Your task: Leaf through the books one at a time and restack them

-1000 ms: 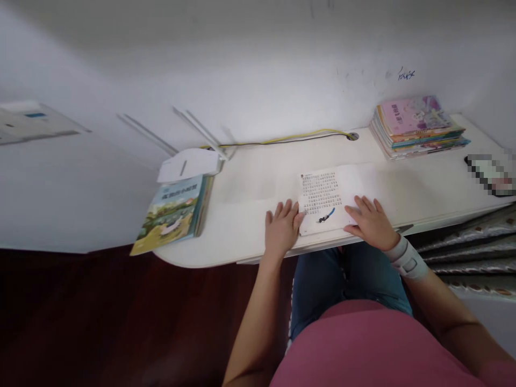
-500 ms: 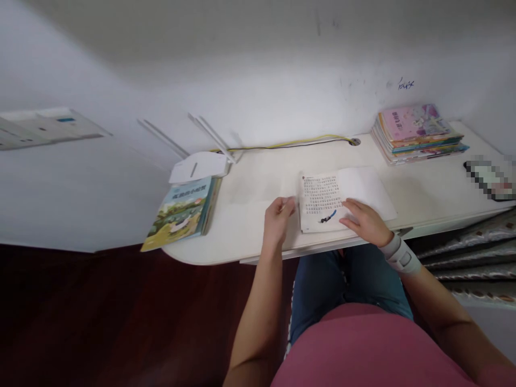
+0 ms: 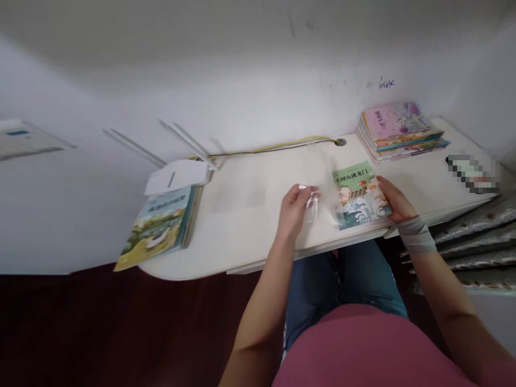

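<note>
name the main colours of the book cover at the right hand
The book cover is green above, teal and white below; head view.

We see a white router [image 3: 187, 172] with raised antennas [image 3: 193, 147]. From behind it, a yellow cable [image 3: 288, 144] runs right to a round hole [image 3: 341, 142]. Left of the router we find a wall plate [image 3: 32, 143]; well right of it, blue handwriting [image 3: 386, 84] and a black-edged, pixelated device [image 3: 470, 173].

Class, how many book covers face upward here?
3: a green cover at the right hand, a pink cover on the right pile, and a landscape cover on the left pile. More may be hidden in the piles.
</note>
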`<state>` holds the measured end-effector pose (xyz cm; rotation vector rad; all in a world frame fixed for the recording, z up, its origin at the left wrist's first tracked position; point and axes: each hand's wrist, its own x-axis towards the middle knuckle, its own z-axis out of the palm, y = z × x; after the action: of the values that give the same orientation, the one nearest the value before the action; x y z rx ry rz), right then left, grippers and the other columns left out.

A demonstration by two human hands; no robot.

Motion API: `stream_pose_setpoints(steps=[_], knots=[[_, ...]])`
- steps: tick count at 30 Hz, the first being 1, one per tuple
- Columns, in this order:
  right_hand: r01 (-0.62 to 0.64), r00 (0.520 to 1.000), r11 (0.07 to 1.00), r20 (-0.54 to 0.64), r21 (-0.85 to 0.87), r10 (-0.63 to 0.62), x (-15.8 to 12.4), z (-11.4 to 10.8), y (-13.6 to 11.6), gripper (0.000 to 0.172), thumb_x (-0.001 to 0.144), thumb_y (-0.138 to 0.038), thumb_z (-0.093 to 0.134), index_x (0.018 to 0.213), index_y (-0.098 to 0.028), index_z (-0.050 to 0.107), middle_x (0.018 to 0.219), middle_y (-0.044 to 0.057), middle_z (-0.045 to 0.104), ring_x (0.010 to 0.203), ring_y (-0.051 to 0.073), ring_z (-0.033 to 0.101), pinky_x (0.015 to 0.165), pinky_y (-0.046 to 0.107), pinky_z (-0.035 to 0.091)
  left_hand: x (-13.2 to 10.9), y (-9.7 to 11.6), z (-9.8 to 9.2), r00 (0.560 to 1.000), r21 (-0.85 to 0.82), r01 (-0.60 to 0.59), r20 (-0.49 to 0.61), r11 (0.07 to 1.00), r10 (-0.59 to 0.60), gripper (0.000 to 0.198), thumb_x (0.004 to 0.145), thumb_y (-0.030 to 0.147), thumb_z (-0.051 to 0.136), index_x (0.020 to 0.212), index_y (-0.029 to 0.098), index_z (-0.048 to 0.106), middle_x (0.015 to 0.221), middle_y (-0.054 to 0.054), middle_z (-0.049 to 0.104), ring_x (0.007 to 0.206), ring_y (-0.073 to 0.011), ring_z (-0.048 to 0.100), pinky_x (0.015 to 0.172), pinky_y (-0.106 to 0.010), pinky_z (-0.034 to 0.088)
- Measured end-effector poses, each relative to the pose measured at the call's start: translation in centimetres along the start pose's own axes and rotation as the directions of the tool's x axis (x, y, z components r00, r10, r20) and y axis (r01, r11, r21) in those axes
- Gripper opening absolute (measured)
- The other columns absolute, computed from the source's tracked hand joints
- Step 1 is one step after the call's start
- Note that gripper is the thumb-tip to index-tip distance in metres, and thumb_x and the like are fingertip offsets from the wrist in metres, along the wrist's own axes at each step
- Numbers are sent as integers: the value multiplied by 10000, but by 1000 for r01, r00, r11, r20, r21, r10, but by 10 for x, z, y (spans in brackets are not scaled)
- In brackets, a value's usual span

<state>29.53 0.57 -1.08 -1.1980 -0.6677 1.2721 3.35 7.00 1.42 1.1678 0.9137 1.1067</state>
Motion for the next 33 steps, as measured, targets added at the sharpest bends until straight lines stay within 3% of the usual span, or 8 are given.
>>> stream_pose_setpoints(steps=[3, 6, 9, 11, 14, 18, 26, 33], knots=[[-22, 999, 999, -40, -38, 20, 3, -11, 9, 584, 567, -154, 676, 1137, -230, 571, 863, -19, 733, 661, 151, 657, 528, 239, 519, -10, -13, -55, 966, 443, -10, -228, 896, 124, 263, 756, 446, 610, 706, 194, 555, 754, -8, 638, 772, -158, 624, 757, -297, 502], [-1, 999, 990, -32, -143, -4, 9, -16, 12, 626, 520, -100, 616, 1138, -192, 583, 861, -1, 738, 693, 158, 665, 542, 229, 516, -23, -18, -94, 936, 830, 165, -302, 533, 180, 200, 763, 378, 574, 685, 194, 588, 831, -50, 643, 841, -215, 622, 810, -377, 502], [61, 998, 963, -19, -262, -68, 14, -20, 16, 608, 554, -128, 597, 1160, -175, 587, 971, 50, 738, 837, 208, 684, 651, 301, 561, -36, -19, -97, 952, 956, 224, -256, 191, 169, 142, 781, 280, 561, 794, 166, 646, 1035, -142, 656, 1041, -328, 601, 904, -514, 467], [149, 986, 931, -23, -332, -166, 16, -23, 22, 573, 590, -156, 606, 1162, -182, 590, 1114, 81, 706, 1000, 243, 661, 796, 382, 563, -42, -20, -82, 930, 974, 204, -224, 95, 293, 239, 799, 215, 545, 1002, 136, 645, 1229, -200, 599, 1224, -390, 501, 992, -612, 384], [270, 940, 884, -95, -383, -328, 16, -27, 33, 513, 663, -230, 624, 1175, -204, 584, 1279, 96, 625, 1190, 250, 577, 1003, 451, 467, -44, -24, -45, 895, 993, -57, 7, 100, 445, 388, 848, 185, 505, 1229, 129, 553, 1423, -210, 466, 1394, -361, 328, 1093, -618, 291], [338, 869, 856, -220, -392, -444, 13, -31, 43, 474, 759, -347, 596, 1205, -190, 573, 1303, 124, 600, 1218, 244, 559, 1056, 463, 423, -37, -40, 7, 875, 861, -450, 373, 237, 308, 372, 960, 289, 358, 1233, 123, 550, 1383, -186, 523, 1353, -267, 425, 1069, -465, 421], [355, 824, 547, -22, -759, -566, 2, -43, 25, 502, 865, -571, 489, 1074, -160, 689, 1231, 165, 646, 1182, 268, 579, 1076, 486, 395, -24, -70, 26, 883, 872, -460, 431, 165, 185, 466, 981, 357, 336, 1274, 62, 546, 1390, -204, 524, 1361, -318, 407, 1105, -495, 359], [315, 897, 663, -16, -679, -442, -5, -36, 23, 510, 871, -591, 496, 1117, -195, 702, 1131, 80, 713, 1112, 272, 631, 1012, 466, 467, -27, -69, 27, 895, 893, -438, 423, 100, 143, 497, 988, 361, 305, 1323, 63, 521, 1425, -175, 498, 1374, -316, 388, 1107, -486, 358]])
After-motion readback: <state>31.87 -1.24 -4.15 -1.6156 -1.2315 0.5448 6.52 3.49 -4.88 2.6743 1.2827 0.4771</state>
